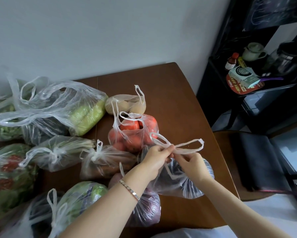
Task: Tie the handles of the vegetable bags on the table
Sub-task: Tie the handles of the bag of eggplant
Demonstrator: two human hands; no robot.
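A clear plastic bag of dark purple vegetables [183, 182] lies near the right edge of the brown table [170, 93]. Its two handles [189, 148] cross above it, and their loops stick out left and right. My left hand [156, 160] pinches the handles at the crossing. My right hand [190, 164] grips them just below, on the right. Behind my hands stands a bag of tomatoes [134, 133] with loose handles, and beyond it a bag of potatoes [127, 103], also untied.
Several more vegetable bags fill the left half of the table; two of them [58, 153] [103, 160] are knotted, and a big bag of cabbage [58, 107] hangs open. A black shelf [247, 69] with bottles and boxes stands to the right, a dark chair [257, 162] beside it.
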